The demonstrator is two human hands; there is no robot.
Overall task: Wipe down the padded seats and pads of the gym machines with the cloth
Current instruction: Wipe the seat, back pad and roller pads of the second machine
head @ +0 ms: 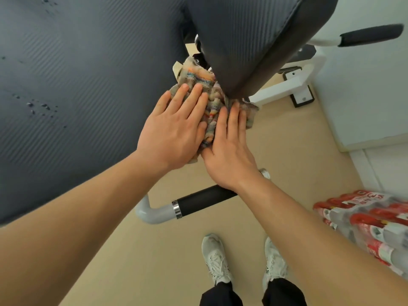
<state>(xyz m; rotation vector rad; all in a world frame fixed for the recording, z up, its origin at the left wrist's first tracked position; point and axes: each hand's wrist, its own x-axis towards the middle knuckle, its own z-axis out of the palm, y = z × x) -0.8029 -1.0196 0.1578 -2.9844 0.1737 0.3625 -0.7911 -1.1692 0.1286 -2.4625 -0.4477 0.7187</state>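
Left hand (174, 131), right hand (229, 149) flat on cloth (209, 102) — perhaps at pad (88, 85) edge

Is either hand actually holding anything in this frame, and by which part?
Nothing is gripped. The left hand and right hand both lie flat, fingers straight, pressing on the middle of the bunched cloth.

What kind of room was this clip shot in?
Probably a gym or fitness room: big dark pads on a white machine frame, plus a black-grip handle.
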